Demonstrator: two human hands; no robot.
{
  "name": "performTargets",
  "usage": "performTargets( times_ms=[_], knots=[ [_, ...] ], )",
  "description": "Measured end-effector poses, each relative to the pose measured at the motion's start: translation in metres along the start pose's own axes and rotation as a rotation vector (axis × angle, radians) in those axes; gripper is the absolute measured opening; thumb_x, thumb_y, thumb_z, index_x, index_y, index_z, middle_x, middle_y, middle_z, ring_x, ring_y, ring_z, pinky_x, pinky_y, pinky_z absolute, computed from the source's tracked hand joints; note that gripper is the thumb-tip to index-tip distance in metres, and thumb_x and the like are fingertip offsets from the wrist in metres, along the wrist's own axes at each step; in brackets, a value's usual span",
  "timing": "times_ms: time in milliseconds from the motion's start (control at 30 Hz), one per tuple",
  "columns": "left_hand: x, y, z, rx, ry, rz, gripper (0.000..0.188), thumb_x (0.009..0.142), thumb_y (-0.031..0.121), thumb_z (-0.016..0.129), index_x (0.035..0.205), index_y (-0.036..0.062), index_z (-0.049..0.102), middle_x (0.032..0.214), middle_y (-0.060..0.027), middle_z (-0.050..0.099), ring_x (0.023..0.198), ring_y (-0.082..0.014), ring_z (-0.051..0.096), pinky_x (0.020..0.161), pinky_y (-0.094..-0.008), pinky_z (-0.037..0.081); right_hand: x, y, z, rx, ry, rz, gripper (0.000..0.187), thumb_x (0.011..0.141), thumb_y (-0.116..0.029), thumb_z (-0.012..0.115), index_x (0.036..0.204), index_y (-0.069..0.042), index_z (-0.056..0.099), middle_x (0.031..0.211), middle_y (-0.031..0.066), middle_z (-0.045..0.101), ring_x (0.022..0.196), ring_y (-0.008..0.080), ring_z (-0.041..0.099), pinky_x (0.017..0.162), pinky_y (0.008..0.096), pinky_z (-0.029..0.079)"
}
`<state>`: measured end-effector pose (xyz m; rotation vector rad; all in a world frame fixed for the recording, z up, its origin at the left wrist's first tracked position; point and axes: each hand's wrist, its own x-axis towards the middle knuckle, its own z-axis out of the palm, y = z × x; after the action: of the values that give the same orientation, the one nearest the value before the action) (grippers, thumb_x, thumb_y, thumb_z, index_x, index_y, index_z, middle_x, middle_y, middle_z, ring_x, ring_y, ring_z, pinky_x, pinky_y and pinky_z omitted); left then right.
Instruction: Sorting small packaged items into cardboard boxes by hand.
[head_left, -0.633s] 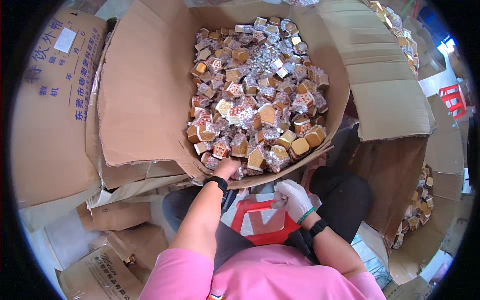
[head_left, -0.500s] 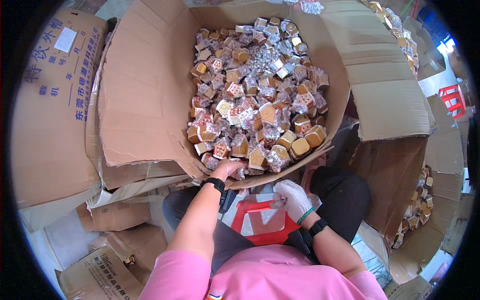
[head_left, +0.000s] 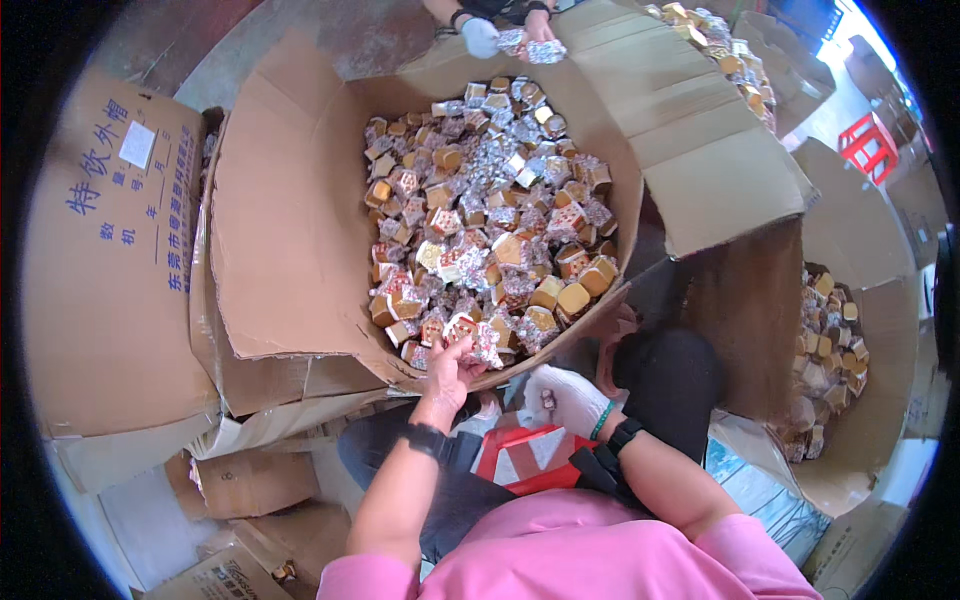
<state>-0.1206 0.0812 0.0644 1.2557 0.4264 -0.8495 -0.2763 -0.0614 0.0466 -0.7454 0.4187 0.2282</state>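
My bare left hand (head_left: 447, 380) is closed on a small house-shaped ornament (head_left: 470, 336) in clear wrap, white and red-brown. It is at the near rim of a big open carton (head_left: 290, 230). Inside the carton lies a heap of similar wrapped ornaments (head_left: 510, 250), brown, gold, red and white. My right hand (head_left: 570, 398), in a white glove, is curled closed over my lap, right of the left hand. Whatever its fingers may hold is too small to make out. Dark straps circle both wrists.
Across the carton, a co-worker's gloved hand (head_left: 480, 37) and bare hand (head_left: 541, 28) handle a wrapped item (head_left: 545, 52). A second carton (head_left: 880, 340) of ornaments stands at right. Tall closed cartons (head_left: 120, 330) stand at left. Red stools (head_left: 868, 147) show at far right and below my hands.
My left hand has come out of the heap toward me with a wrapped ornament in it. My right hand has shifted slightly left. The co-worker's hands have come into view.
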Motion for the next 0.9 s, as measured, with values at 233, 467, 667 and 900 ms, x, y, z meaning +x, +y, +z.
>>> performTargets(
  times_ms=[233,467,667,900],
  knots=[
    [-0.051,-0.029,0.030,-0.001,-0.165,0.300,0.045,0.074,0.000,0.061,0.110,0.0088,0.036,0.101,-0.0076,0.049,0.084,-0.0184,0.058,0.069,-0.0337,0.054,-0.013,-0.009,0.031,0.344,0.084,0.238,0.034,0.085,-0.047,0.051,0.078,-0.014,0.053,0.064,-0.0050,0.042,0.054,0.0077,0.040,0.051,0.0243,0.035],
    [-0.088,0.019,0.025,0.890,-0.337,0.796,0.057,0.072,0.028,0.070,0.113,0.0029,0.040,0.107,-0.0111,0.047,0.098,-0.0225,0.049,0.085,-0.0319,0.040,-0.035,-0.048,0.053,-0.234,0.228,0.011,0.030,0.082,-0.035,0.060,0.072,-0.007,0.056,0.060,-0.0021,0.048,0.050,0.0077,0.041,0.045,0.0218,0.033],
    [-0.096,0.036,0.011,1.235,-0.311,0.965,0.071,0.065,0.056,0.068,0.105,0.0015,0.046,0.094,-0.0140,0.052,0.090,-0.0270,0.052,0.081,-0.0341,0.041,-0.039,-0.074,0.075,-0.352,0.158,-0.019,0.037,0.080,-0.039,0.061,0.079,-0.002,0.059,0.062,0.0016,0.050,0.051,0.0099,0.045,0.045,0.0245,0.038],
    [-0.092,0.037,0.011,1.031,-0.220,0.898,0.063,0.064,0.053,0.071,0.093,0.0014,0.049,0.079,-0.0098,0.054,0.075,-0.0200,0.054,0.068,-0.0324,0.045,-0.038,-0.096,0.085,-0.307,-0.028,0.051,0.022,0.089,-0.029,0.048,0.076,-0.010,0.051,0.054,-0.0057,0.039,0.042,0.0046,0.037,0.040,0.0209,0.034]
  ],
)
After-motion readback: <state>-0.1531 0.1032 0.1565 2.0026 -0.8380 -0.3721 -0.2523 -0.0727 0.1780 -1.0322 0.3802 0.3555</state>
